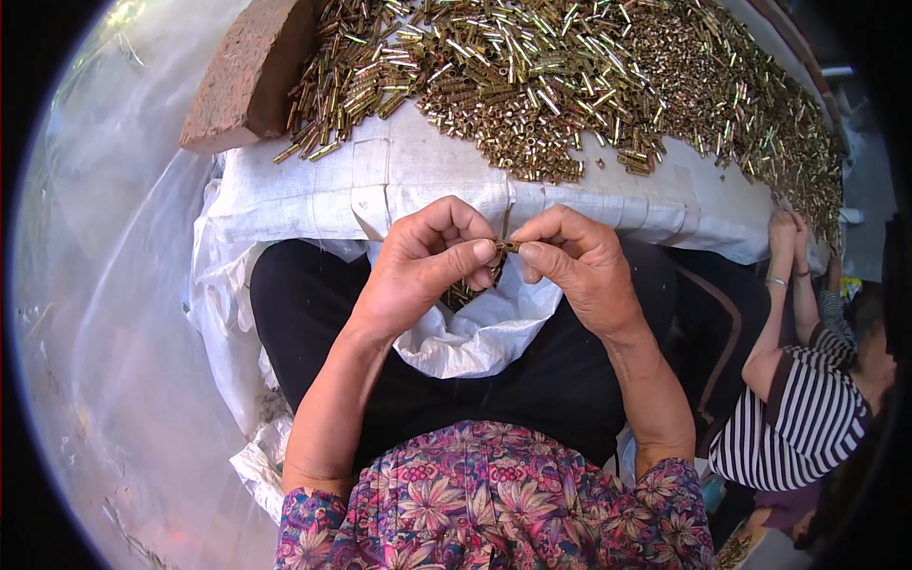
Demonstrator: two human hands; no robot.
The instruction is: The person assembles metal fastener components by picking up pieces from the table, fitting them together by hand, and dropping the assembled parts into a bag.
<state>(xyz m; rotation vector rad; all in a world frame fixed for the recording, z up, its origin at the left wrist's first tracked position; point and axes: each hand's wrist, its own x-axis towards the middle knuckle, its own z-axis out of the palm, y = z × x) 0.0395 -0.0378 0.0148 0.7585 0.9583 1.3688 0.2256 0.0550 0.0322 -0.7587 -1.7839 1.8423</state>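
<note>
My left hand [425,264] and my right hand [587,271] meet above my lap, thumb and forefinger pinched on each side. Between the fingertips is a small brass-coloured metal fitting [510,247], held from both ends. Fingers cover much of it, so I cannot tell whether it is one part or two joined. Just below the hands, an open white woven sack [475,350] lies between my legs. Similar metal pieces [463,294] show inside it, partly hidden by my left fingers.
Ahead stands a white-covered work surface [427,176] heaped with long metal sleeves [494,57] and short ring-like pieces [532,147]. A reddish brick [249,81] rests at its left end. On the right, a person in a striped top [793,418] has hands [788,233] at the pile's edge.
</note>
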